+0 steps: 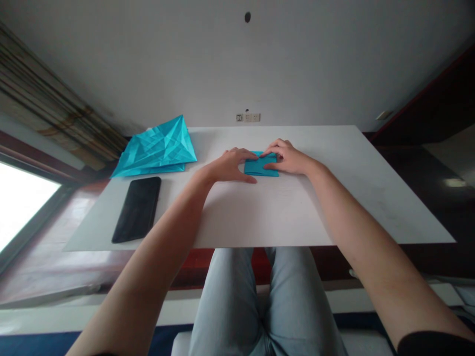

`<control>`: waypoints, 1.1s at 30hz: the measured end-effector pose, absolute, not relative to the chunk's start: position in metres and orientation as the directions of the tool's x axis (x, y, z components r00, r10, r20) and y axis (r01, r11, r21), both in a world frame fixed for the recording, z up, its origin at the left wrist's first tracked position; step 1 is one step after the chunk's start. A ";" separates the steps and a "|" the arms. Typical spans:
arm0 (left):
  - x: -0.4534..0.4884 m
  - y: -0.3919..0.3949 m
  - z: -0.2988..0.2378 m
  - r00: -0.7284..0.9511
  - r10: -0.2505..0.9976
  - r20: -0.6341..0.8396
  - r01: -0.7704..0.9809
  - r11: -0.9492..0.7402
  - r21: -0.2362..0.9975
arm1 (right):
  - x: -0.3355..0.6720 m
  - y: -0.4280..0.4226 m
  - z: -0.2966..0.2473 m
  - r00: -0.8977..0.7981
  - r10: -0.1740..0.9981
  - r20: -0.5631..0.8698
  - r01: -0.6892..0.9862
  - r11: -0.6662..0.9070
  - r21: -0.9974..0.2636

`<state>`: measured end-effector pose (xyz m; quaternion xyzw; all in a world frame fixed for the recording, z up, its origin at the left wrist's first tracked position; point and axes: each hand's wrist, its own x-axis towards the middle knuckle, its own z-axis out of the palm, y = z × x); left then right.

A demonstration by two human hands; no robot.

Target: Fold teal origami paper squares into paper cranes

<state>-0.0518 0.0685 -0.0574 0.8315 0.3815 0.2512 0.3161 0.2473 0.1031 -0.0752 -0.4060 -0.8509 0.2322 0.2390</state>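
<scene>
A small folded piece of teal paper lies on the white table, a little past its middle. My left hand rests on the paper's left edge, fingers stretched out and pressing down on its top corner. My right hand sits on the paper's right side, fingers curled over the far edge and pressing it flat. The fingertips of both hands nearly meet above the paper. Part of the paper is hidden under my fingers.
A stack of creased teal paper sheets lies at the table's far left. A black phone lies face up near the left front edge. A white wall with sockets stands behind the table. My knees are under the front edge.
</scene>
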 end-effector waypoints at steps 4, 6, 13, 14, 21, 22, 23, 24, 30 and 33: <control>-0.053 0.068 -0.057 0.591 0.780 0.206 0.463 -0.537 0.705 | 0.247 0.106 -0.075 -0.575 0.786 0.228 0.551 0.578 -0.603; -0.054 0.068 -0.056 0.597 0.770 0.223 0.457 -0.556 0.695 | 0.246 0.106 -0.074 -0.574 0.790 0.217 0.524 0.558 -0.643; -0.049 0.067 -0.056 0.582 0.770 0.263 0.516 -0.599 0.612 | 0.244 0.103 -0.070 -0.579 0.798 0.165 0.536 0.526 -0.660; -0.048 0.068 -0.056 0.574 0.777 0.258 0.536 -0.595 0.599 | 0.244 0.102 -0.069 -0.588 0.794 0.155 0.547 0.531 -0.647; -0.051 0.075 -0.061 0.511 0.826 0.238 0.618 -0.545 0.567 | 0.241 0.092 -0.062 -0.613 0.779 0.135 0.621 0.580 -0.527; -0.051 0.075 -0.062 0.498 0.834 0.238 0.625 -0.536 0.568 | 0.241 0.093 -0.063 -0.592 0.793 0.144 0.637 0.570 -0.518; -0.050 0.075 -0.064 0.487 0.840 0.239 0.632 -0.528 0.567 | 0.242 0.094 -0.064 -0.563 0.811 0.158 0.656 0.555 -0.511; -0.049 0.075 -0.065 0.480 0.844 0.241 0.638 -0.524 0.564 | 0.243 0.096 -0.065 -0.532 0.829 0.172 0.674 0.537 -0.508; -0.035 0.068 -0.069 0.395 0.853 0.341 0.716 -0.518 0.468 | 0.246 0.100 -0.069 -0.522 0.836 0.169 0.646 0.517 -0.561; -0.030 0.064 -0.066 0.374 0.873 0.312 0.760 -0.482 0.436 | 0.245 0.098 -0.070 -0.502 0.842 0.199 0.646 0.518 -0.561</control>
